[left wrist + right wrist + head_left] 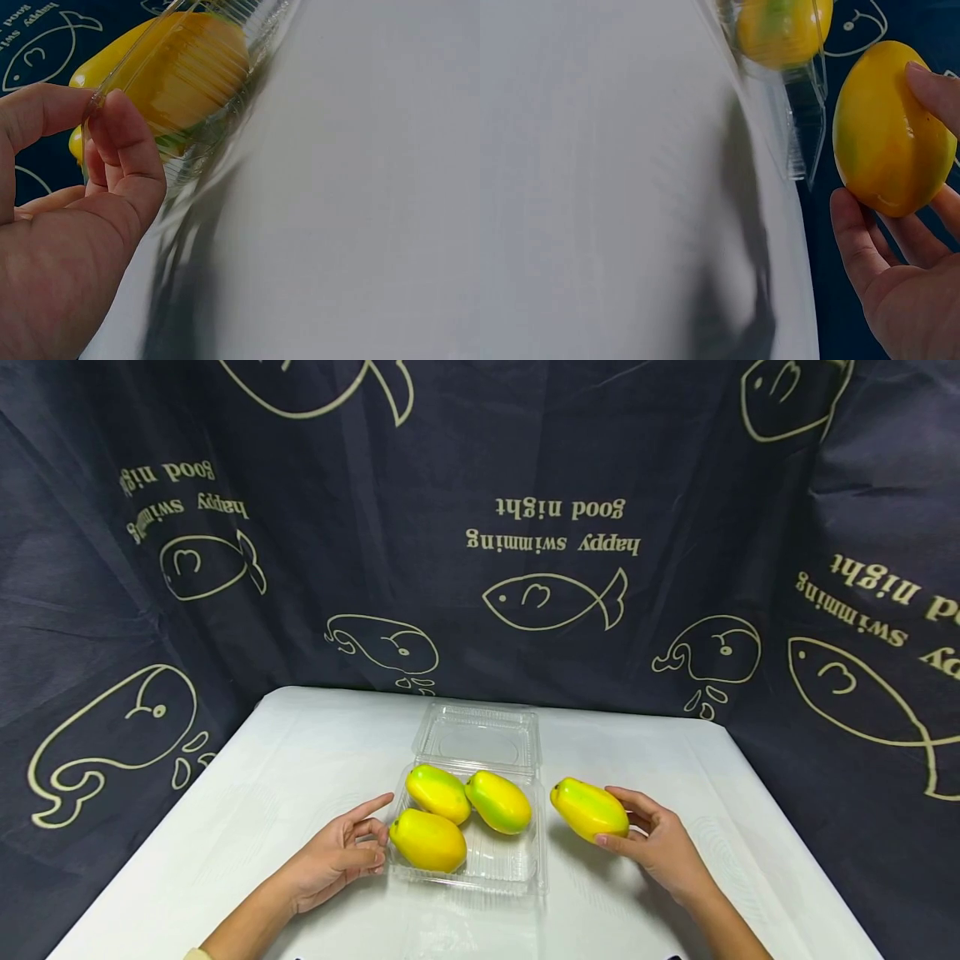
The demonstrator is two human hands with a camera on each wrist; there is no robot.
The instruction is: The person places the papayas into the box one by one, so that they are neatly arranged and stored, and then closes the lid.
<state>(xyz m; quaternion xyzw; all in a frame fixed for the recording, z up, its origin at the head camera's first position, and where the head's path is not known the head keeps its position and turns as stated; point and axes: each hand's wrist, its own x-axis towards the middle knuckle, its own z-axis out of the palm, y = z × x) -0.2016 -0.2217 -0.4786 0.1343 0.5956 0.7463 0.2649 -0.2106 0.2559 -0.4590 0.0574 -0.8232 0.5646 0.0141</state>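
Three yellow-green mangoes lie in the open clear plastic box (510, 860): one at the back left (438, 794), one at the back right (498, 802), one at the front left (427, 841). My left hand (333, 860) pinches the box's left rim between thumb and fingers, as the left wrist view (82, 187) shows. To the right of the box, my right hand (663, 847) grips a fourth mango (589, 810) by its right end, above the table. In the right wrist view this mango (892, 131) sits between the thumb and fingers of my right hand (915, 292).
The box's clear lid (480, 735) lies folded back behind it. A white cloth (337, 735) covers the table. Dark blue fabric (420, 527) with fish and whale drawings hangs behind and at both sides.
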